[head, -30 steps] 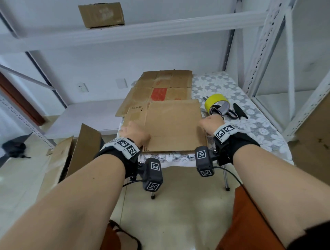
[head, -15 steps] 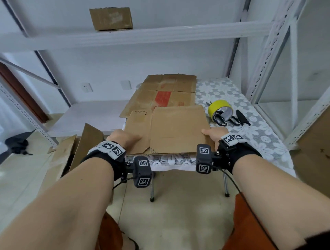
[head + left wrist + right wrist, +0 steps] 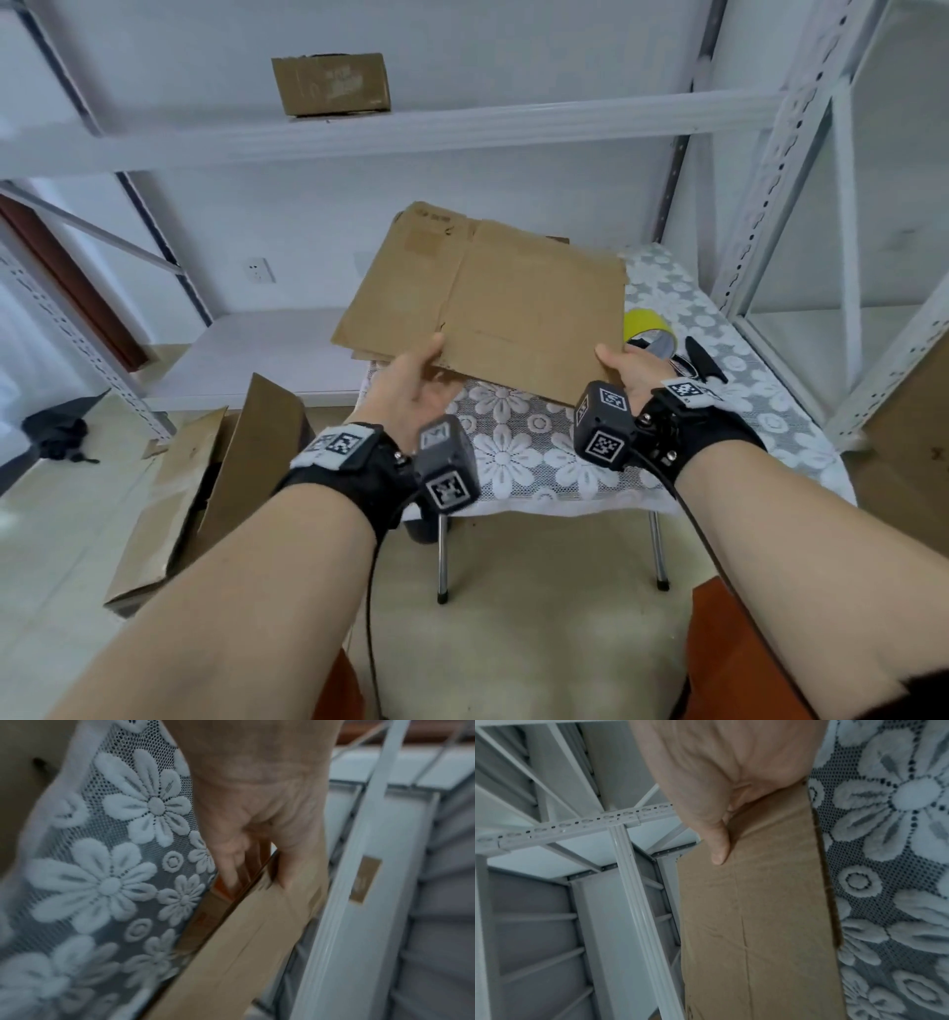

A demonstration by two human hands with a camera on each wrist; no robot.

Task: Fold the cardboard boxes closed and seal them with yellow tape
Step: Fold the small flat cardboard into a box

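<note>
Flat box (image 3: 506, 308) held tilted above the table (image 3: 539, 452), between both hands. Left hand (image 3: 411, 390) pinches its near-left edge, thumb on top. Right hand (image 3: 629, 370) grips the near-right corner, thumb on top. Tape (image 3: 644, 329) just beyond right hand.
</note>
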